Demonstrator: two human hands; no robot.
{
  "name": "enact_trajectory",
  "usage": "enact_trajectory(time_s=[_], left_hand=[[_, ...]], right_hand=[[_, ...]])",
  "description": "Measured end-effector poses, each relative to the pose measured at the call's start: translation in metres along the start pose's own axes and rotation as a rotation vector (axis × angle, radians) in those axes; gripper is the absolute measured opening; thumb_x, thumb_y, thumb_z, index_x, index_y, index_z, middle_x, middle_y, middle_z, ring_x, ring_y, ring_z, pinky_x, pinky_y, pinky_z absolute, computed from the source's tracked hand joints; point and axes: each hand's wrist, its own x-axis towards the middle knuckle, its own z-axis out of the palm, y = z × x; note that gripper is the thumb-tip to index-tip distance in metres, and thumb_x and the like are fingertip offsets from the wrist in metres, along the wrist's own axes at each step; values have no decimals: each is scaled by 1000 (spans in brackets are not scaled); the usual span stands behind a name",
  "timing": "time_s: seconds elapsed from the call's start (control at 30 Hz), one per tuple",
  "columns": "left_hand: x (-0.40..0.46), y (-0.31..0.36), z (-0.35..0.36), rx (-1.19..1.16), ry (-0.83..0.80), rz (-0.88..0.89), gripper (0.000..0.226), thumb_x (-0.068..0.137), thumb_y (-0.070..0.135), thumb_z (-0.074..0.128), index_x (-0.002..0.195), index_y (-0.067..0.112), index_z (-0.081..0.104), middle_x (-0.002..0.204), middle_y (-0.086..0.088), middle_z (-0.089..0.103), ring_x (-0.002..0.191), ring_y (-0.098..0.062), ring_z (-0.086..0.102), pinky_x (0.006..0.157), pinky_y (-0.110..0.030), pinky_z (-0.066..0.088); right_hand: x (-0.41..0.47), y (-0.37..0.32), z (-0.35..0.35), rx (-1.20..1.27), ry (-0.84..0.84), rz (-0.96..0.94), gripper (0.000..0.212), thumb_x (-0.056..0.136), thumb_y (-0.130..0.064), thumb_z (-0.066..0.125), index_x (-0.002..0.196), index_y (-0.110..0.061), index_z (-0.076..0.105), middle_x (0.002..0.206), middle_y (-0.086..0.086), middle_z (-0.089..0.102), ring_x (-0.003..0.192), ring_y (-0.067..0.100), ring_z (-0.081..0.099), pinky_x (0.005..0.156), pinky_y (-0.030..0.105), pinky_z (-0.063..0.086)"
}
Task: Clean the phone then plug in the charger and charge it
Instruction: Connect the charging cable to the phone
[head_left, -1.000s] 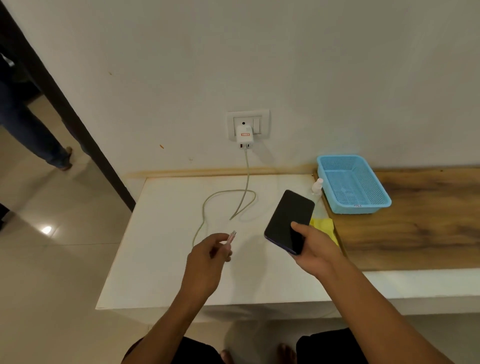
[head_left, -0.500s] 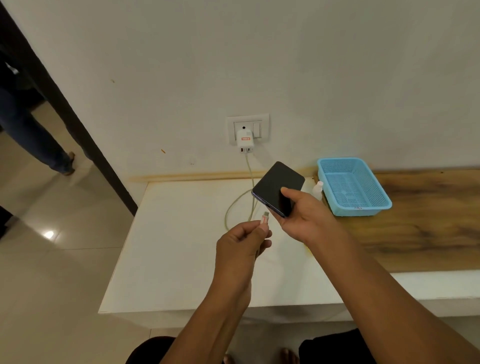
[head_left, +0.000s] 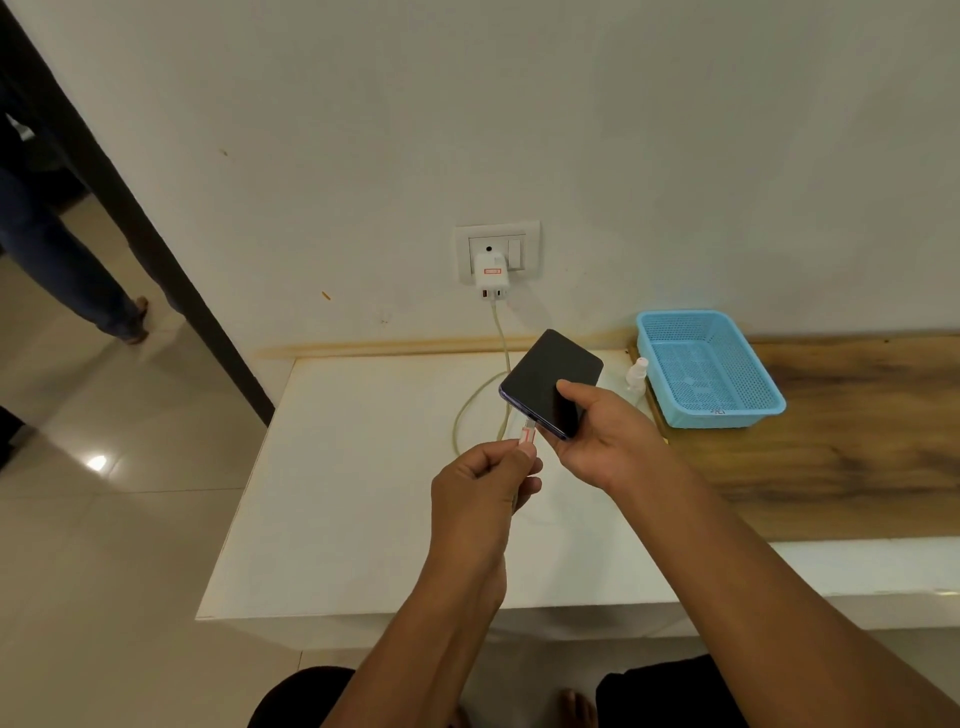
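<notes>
Item: phone (head_left: 551, 383), dark screen up, held off the white table (head_left: 363, 493) in front of the wall socket (head_left: 497, 252). My right hand (head_left: 605, 441) grips its near end, thumb across the glass, fingers curled under.

Item: cable connector (head_left: 527, 434), white with a red mark, pinched between thumb and forefinger of my left hand (head_left: 480, 499). Its tip sits just beside the phone's lower edge, seemingly at the port; I cannot tell whether it is seated.

Item: charger (head_left: 491, 275), already in the socket, its cable (head_left: 478, 405) looping down over the table behind the phone.

Item: blue basket (head_left: 670, 332), right of the phone; a small white bottle (head_left: 638, 370) stands between them.

Handling note, step in hand: mating connector to port. I judge it best to hold the phone steady, line the connector square with the edge, and push straight along the phone's length. A skewed push could scrape the port or slip the plug off. Keep slack in the cable so it does not tug.
</notes>
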Motion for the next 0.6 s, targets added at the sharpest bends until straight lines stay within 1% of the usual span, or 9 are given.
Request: enact_trajectory(time_s=[0.17, 0.37, 0.5, 0.6], left_hand=[[1, 2, -1, 28, 14, 0, 11, 86, 18, 67, 76, 20, 73, 79, -4, 74, 76, -21, 70, 76, -28, 57], [-2, 3, -2, 76, 23, 21, 13, 85, 18, 67, 74, 23, 71, 81, -3, 73, 73, -18, 69, 68, -22, 55], [-2, 4, -1, 92, 20, 31, 15, 86, 18, 67, 73, 24, 71, 79, -1, 73, 71, -16, 69, 66, -20, 54], [-3, 4, -2, 97, 20, 30, 14, 86, 18, 67, 73, 24, 71, 79, -2, 73, 71, -16, 69, 67, -21, 54]], right_hand=[[0, 0, 1, -9, -9, -6, 32, 91, -9, 56, 121, -11, 45, 121, 18, 60, 104, 31, 61, 77, 36, 54], [-1, 0, 1, -43, -19, -28, 36, 91, -10, 56, 125, -11, 44, 122, 18, 60, 106, 32, 60, 78, 36, 54], [0, 0, 0, -74, -35, -42, 32, 92, -10, 54, 123, -12, 44, 122, 18, 59, 105, 31, 60, 81, 37, 53], [0, 0, 0, -83, -39, -49, 30, 92, -10, 54, 121, -12, 45, 122, 18, 59, 107, 32, 59, 79, 36, 54]])
